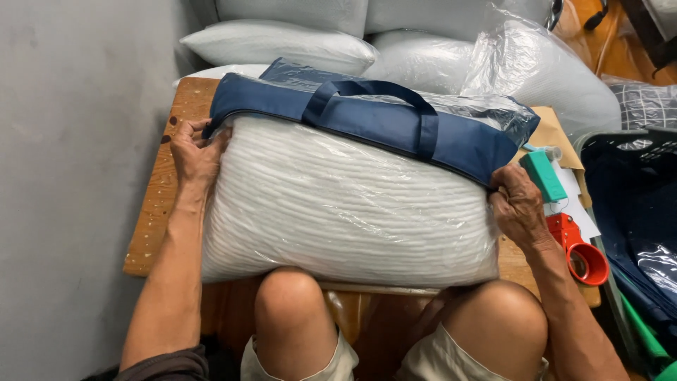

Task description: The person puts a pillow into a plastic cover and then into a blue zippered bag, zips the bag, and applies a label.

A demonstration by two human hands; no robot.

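Observation:
A large white pillow [345, 204] wrapped in clear plastic lies across a low wooden table [159, 212], its near edge over my bare knees. A navy blue zip bag [381, 120] with two carry handles covers the pillow's far end. My left hand [194, 156] grips the bag's left corner against the pillow. My right hand [516, 204] grips the bag's right corner at the pillow's other side.
More white pillows in plastic [282, 44] are piled behind the table. A red tape dispenser [582, 250] and a teal box [543, 175] lie on the right. A bin with navy bags [635, 212] stands far right. A grey wall [70, 176] runs along the left.

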